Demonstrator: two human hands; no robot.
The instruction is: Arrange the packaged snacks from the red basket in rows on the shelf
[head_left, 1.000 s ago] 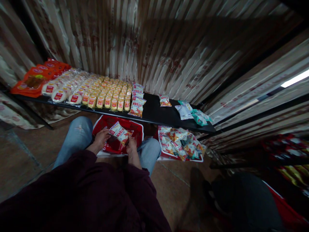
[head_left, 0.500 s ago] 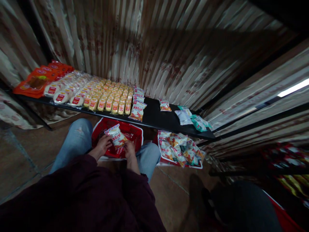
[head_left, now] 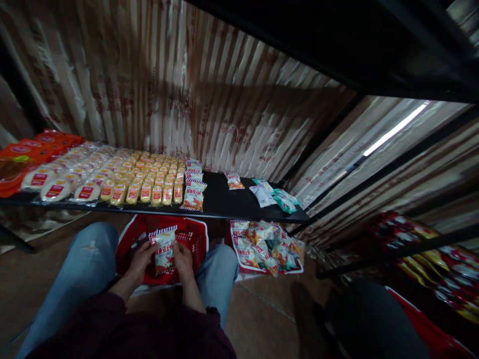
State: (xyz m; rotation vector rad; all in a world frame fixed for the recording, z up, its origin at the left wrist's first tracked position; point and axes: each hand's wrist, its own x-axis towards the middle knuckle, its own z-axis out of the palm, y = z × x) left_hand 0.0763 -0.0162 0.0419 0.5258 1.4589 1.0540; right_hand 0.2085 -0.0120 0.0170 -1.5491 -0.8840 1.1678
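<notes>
Both hands hold one white snack packet (head_left: 163, 248) with a red and blue striped edge, upright over a red plastic basket (head_left: 194, 239) between my knees. My left hand (head_left: 140, 260) grips its left side and my right hand (head_left: 183, 259) grips its right side. Just beyond, a low black shelf (head_left: 228, 202) carries rows of small yellow packets (head_left: 149, 182), with a short column of matching white packets (head_left: 192, 192) at their right end.
Round cakes in clear wrap (head_left: 56, 187) and orange packs (head_left: 18, 154) fill the shelf's left. A few loose packets (head_left: 262, 192) lie on its right part. A heap of mixed snack packets (head_left: 262, 244) sits on the floor to the right. A dark shelf board hangs overhead.
The packet has turned from tilted to upright between my hands. The view has lifted, so basket, hands and shelf sit lower in the picture.
</notes>
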